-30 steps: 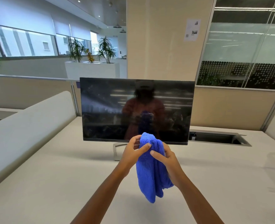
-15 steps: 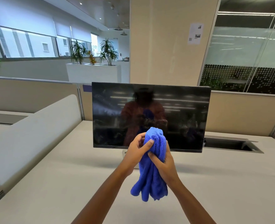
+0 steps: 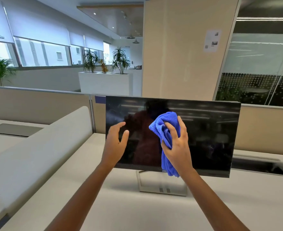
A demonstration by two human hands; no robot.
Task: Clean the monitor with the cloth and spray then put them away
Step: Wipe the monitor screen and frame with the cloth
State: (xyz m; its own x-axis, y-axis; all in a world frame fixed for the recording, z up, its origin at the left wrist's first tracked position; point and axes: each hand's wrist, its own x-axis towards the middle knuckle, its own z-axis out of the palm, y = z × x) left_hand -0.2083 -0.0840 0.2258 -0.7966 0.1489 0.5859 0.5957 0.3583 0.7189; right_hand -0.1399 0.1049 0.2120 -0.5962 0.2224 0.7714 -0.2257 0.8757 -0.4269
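Note:
A black monitor (image 3: 209, 135) stands switched off on a silver stand (image 3: 162, 187) on the pale desk (image 3: 137, 212). My right hand (image 3: 177, 144) grips a bunched blue cloth (image 3: 164, 120) in front of the middle of the screen; the cloth's tail hangs down to the lower bezel. Whether the cloth touches the glass cannot be told. My left hand (image 3: 116, 140) hovers in front of the screen's left part with loosely spread fingers, holding nothing. No spray bottle is in view.
A rounded cream divider (image 3: 37, 155) runs along the desk's left side. A beige partition (image 3: 37, 102) stands behind the desk. An open cable recess (image 3: 260, 166) lies behind the monitor at right. A wide pillar (image 3: 179, 47) rises beyond.
My left hand has let go of the cloth and moved left. My right hand has lifted the cloth from below the monitor up in front of the screen.

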